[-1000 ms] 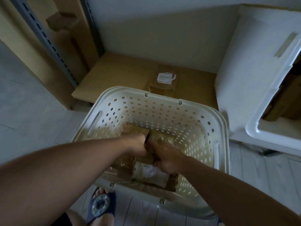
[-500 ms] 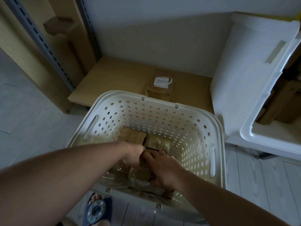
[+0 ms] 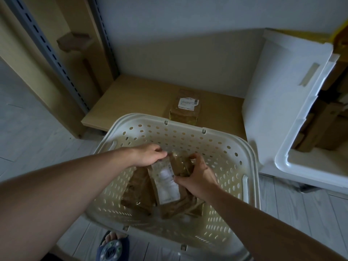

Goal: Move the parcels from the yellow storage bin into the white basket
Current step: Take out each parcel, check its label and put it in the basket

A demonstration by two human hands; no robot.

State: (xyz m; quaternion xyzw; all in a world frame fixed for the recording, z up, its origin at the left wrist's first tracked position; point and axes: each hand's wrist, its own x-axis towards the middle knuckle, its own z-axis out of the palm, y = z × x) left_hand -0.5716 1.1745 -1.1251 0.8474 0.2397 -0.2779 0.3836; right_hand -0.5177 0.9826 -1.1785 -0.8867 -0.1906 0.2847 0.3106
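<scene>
The white perforated basket (image 3: 235,147) stands on the floor in front of me. Inside it lie several brown wrapped parcels. My left hand (image 3: 148,155) grips the top end of a long brown parcel with a white label (image 3: 165,183). My right hand (image 3: 195,176) curls round a second brown parcel (image 3: 180,162) just to the right of it, thumb on the labelled one. Both hands are inside the basket. A sliver of yellow (image 3: 339,32) shows at the top right corner, mostly out of view.
One more brown parcel with a label (image 3: 185,110) lies on the low wooden shelf (image 3: 131,98) behind the basket. A white bin (image 3: 293,102) holding cardboard boxes stands to the right. A metal rack post (image 3: 47,49) rises at left. My sandalled foot (image 3: 113,247) is below.
Both hands have lifted higher in the basket and moved apart, raising the labelled parcel's top end. The view has shifted a little lower.
</scene>
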